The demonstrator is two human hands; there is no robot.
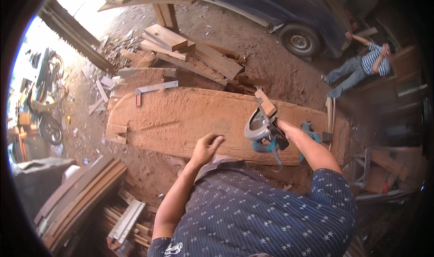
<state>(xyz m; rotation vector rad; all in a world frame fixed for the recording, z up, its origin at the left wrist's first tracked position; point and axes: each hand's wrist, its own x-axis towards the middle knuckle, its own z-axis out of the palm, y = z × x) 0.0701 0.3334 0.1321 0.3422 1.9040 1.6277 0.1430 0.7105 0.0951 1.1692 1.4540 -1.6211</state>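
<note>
A circular saw (264, 129) with a round guard and teal parts is held over the sawdust-covered wooden workbench (181, 117). My right hand (283, 127) grips it from the right, its fingers mostly hidden behind the tool. Against the saw's far side sits a small wooden block (266, 103); whether my hand holds that too, I cannot make out. My left hand (207, 147) hovers by the bench's near edge, half curled, thumb apart, with nothing visible in it. Toward the far left of the bench lies a metal try square (156, 88).
Another teal power tool (310, 133) sits right of my right forearm. Beyond the bench are stacked boards (194, 53) and a parked dark vehicle (280, 13). A person in a striped shirt (370, 60) is at far right. Planks (83, 198) lie at lower left.
</note>
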